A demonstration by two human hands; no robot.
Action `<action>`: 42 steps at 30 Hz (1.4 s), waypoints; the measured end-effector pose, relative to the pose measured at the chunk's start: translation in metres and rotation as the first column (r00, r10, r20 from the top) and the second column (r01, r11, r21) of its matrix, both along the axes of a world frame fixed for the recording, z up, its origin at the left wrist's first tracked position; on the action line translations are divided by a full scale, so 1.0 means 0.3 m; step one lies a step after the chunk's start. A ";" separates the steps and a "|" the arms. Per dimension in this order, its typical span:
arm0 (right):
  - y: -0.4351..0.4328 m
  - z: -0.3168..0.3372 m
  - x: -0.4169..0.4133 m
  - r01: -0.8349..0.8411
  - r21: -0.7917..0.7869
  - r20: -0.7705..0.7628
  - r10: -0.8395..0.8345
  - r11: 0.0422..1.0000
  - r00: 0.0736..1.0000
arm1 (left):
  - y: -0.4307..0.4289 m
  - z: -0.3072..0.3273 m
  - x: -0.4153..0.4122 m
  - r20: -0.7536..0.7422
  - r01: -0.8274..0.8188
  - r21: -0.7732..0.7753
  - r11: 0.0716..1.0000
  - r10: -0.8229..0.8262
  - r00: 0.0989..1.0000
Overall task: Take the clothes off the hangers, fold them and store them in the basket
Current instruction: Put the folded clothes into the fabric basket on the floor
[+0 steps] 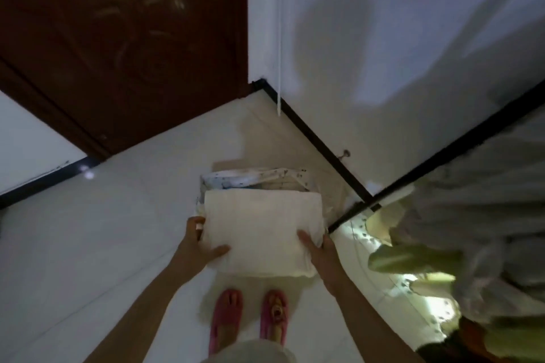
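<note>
Holding a folded cream garment (262, 227) from both sides, the person stands over a basket (250, 178) on the pale floor (88, 244). The left grip (200, 244) is clamped on the garment's left edge, thumb lying on top. The right grip (320, 253) is clamped on the right edge, also thumb on top. The remaining fingers of both go under the cloth and are hidden.

Container: only the basket's far rim shows, lined with white fabric carrying a small dark print. The garment covers the rest of the opening. Its contents cannot be made out, nor whether the garment rests in the basket or is held just above it.

To the right, a black rail (442, 153) runs diagonally, with pale clothes (472, 215) hanging from it; these are blurred and cut off by the frame edge. Pink slippers (225, 318) show below the garment, and both forearms are cut off at the bottom edge.
</note>
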State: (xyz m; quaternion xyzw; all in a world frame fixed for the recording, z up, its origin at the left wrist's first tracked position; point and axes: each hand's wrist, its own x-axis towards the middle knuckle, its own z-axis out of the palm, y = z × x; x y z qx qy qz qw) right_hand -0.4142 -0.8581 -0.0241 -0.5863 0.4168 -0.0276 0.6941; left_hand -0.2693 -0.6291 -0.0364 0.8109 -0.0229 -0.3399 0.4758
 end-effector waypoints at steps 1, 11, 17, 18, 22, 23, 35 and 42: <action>-0.016 -0.049 0.053 -0.030 -0.016 -0.005 0.030 0.999 1.000 | -0.005 -0.056 0.026 -0.010 -0.033 -0.001 0.999 0.033 0.999; -0.061 -1.006 0.378 -0.189 -0.014 -0.114 0.186 0.982 0.976 | -0.034 -1.003 0.247 -0.080 -0.128 0.085 0.988 0.135 0.988; -0.060 -1.717 0.433 -0.260 0.050 -0.215 0.264 0.964 0.940 | -0.059 -1.699 0.266 -0.065 -0.068 0.235 0.970 0.086 0.994; -0.062 -1.818 0.434 -0.271 0.068 -0.265 0.279 0.960 0.923 | -0.053 -1.782 0.259 -0.077 -0.036 0.301 0.953 0.062 0.995; -0.061 -2.061 0.461 -0.474 0.223 -0.375 0.524 0.852 0.765 | -0.047 -2.034 0.239 -0.102 0.159 0.526 0.836 -0.124 0.987; -0.075 -2.097 0.473 -0.481 0.260 -0.365 0.546 0.838 0.754 | -0.052 -2.067 0.236 -0.130 0.133 0.466 0.875 -0.082 0.988; -0.103 -1.262 0.324 0.005 0.275 -0.425 0.117 0.962 0.897 | -0.062 -1.112 0.254 -0.212 -0.147 0.123 0.981 0.171 0.962; -0.062 -0.360 0.052 0.106 0.208 -0.360 -0.025 0.972 0.932 | -0.099 -0.308 0.093 -0.126 0.125 0.029 0.992 -0.120 0.985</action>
